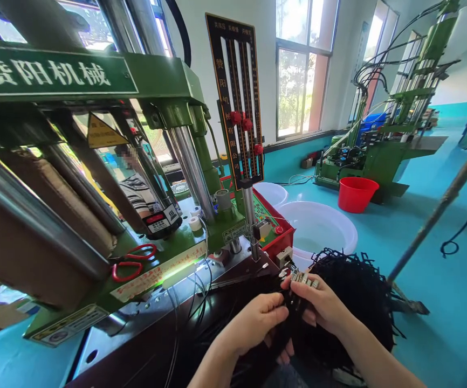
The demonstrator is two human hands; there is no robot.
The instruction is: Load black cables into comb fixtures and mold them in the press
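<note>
Beside the green moulding machine (164,86), the black cables (363,307) lie heaped at the tabletop (136,345) edge, seemingly mostly unsorted, while left hand (253,320) and right hand (324,307) each grip one bunch tight, its metal plug ends (304,278) gathered level.

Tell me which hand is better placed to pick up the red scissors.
Left, probably. The left hand is nearer the red scissors on the green machine, while the right hand pinches the metal plug ends of the black cables.
</note>
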